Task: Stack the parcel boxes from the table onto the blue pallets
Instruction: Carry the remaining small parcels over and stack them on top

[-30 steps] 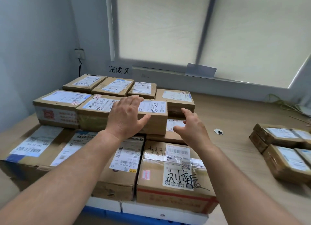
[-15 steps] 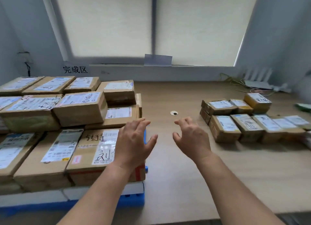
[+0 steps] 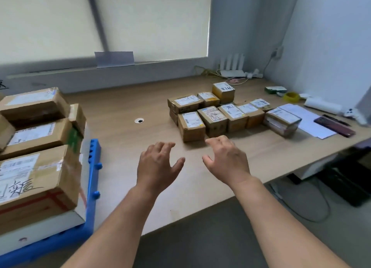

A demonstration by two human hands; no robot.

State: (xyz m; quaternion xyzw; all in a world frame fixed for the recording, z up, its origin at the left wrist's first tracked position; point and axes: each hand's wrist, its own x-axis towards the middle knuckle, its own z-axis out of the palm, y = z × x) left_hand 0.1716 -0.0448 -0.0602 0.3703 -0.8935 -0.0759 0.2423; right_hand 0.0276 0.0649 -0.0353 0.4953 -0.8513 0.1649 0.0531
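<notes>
Both hands, left hand [image 3: 158, 163] and right hand [image 3: 226, 159], hovered empty with fingers spread above the table [image 3: 128, 139], just short of the parcel boxes [image 3: 212, 117] (stacked boxes [image 3: 36, 167] filled the blue pallet [image 3: 94, 185] at left).

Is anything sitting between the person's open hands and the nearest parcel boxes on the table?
Nothing visible. The left hand and right hand hover open over the table; the nearest parcel boxes lie just beyond the right hand. The round grommet sits off to the left of that path.
</notes>
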